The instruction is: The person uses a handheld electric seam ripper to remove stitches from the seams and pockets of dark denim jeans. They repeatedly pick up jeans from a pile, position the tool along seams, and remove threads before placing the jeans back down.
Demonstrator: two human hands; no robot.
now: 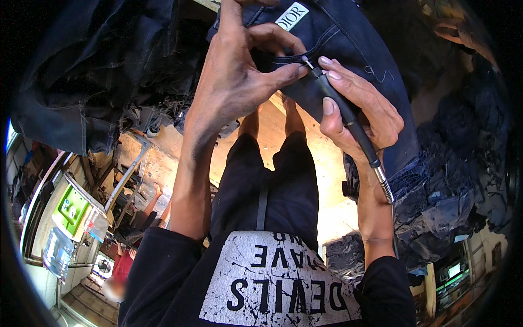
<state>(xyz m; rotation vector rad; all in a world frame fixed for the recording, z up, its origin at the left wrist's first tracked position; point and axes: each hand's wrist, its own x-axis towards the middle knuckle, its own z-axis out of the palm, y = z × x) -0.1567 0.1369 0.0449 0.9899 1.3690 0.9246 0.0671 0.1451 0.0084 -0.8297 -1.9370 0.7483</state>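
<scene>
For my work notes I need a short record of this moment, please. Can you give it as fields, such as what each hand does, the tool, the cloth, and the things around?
left hand: pinches a seam of the dark jeans, thumb and fingers closed on the cloth
right hand: grips the black pen-like rotary tool
tool tip: meets the cloth at the pinched seam
tool cable: flexible metal shaft runs down past the wrist
around: heap of dark denim pieces at right, more jeans hanging at left

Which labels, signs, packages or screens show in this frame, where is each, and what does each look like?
Fabric label: white rectangle, dark lettering, sewn on dark jeans, above the left hand.
Shirt print: cracked white panel, black letters, bottom centre.
Green box: lower left, bright green face.
</scene>
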